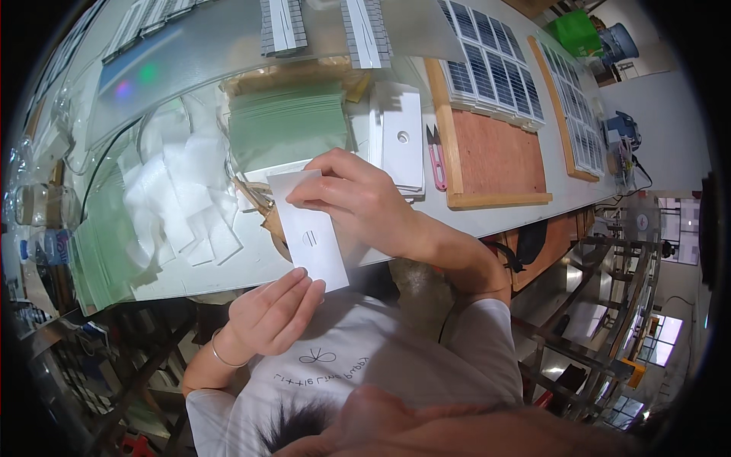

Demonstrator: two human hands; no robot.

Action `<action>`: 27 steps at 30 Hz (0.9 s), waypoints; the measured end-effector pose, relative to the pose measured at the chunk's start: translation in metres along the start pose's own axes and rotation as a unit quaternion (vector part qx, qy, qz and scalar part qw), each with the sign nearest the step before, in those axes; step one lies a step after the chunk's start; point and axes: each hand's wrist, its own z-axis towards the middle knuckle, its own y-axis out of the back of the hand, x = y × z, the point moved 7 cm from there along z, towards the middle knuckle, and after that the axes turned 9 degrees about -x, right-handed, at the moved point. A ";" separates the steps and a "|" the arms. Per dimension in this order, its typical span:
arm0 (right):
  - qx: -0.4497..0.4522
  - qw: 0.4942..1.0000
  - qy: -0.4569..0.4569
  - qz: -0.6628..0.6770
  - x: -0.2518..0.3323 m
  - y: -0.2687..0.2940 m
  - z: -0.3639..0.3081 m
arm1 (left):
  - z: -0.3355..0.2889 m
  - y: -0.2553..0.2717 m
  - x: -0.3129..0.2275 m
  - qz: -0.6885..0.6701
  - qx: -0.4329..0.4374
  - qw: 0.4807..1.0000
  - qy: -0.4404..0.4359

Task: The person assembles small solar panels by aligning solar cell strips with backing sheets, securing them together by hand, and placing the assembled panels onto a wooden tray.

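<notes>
A white rectangular panel [318, 242] with a small slotted mark near its middle is held at a tilt over the table's near edge. My left hand [278, 311], with a bangle at the wrist, pinches its lower end. The fingers of my right hand [358, 198] close on its upper end. Just beyond my right hand lies a stack of similar white panels [402, 141], the top one with a round hole. Left of that stands a stack of green sheets [288, 126].
White foam sheets [179, 198] are heaped on the left, beside more green sheets [106, 251]. Pink-handled scissors [437, 164] lie next to a wooden tray [499, 156] holding solar panels [495, 68]. A clear sheet [221, 57] spans the far side with slatted strips [283, 27] on it.
</notes>
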 end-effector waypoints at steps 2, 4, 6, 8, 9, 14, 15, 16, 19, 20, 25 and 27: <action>0.010 0.998 0.020 -0.058 0.002 0.000 0.000 | -0.001 -0.002 0.001 -0.004 -0.010 1.000 0.003; 0.001 0.999 -0.001 -0.033 -0.001 0.001 0.000 | -0.004 -0.005 0.002 -0.009 -0.021 1.000 0.005; -0.007 1.000 -0.019 -0.006 -0.003 0.002 0.000 | -0.006 -0.006 0.000 0.000 -0.026 1.000 -0.016; 0.024 0.998 -0.044 0.046 -0.006 0.002 -0.001 | -0.002 -0.002 0.000 -0.008 -0.013 1.000 -0.019; 0.024 0.998 -0.042 0.046 -0.003 0.006 0.000 | 0.002 0.001 0.000 -0.018 0.001 1.000 -0.023; -0.010 0.998 0.041 -0.038 0.038 0.044 0.011 | -0.012 0.052 0.035 -0.116 -0.011 0.957 0.266; 0.007 0.998 0.036 -0.041 0.035 0.043 0.010 | -0.029 0.047 0.056 -0.211 -0.147 0.865 0.431; 0.009 0.998 0.042 -0.040 0.040 0.039 0.008 | -0.043 0.035 0.069 -0.307 -0.218 0.731 0.569; 0.038 0.975 -0.198 0.092 0.015 0.024 -0.011 | -0.048 0.020 0.087 -0.404 -0.217 0.630 0.627; 0.039 0.975 -0.197 0.094 0.017 0.023 -0.010 | -0.050 0.018 0.088 -0.418 -0.206 0.617 0.635; -0.013 0.968 -0.224 0.117 0.019 0.026 -0.009 | -0.054 0.018 0.094 -0.426 -0.191 0.619 0.631; -0.015 0.967 -0.220 0.129 0.013 0.024 -0.011 | -0.051 0.019 0.094 -0.430 -0.195 0.615 0.631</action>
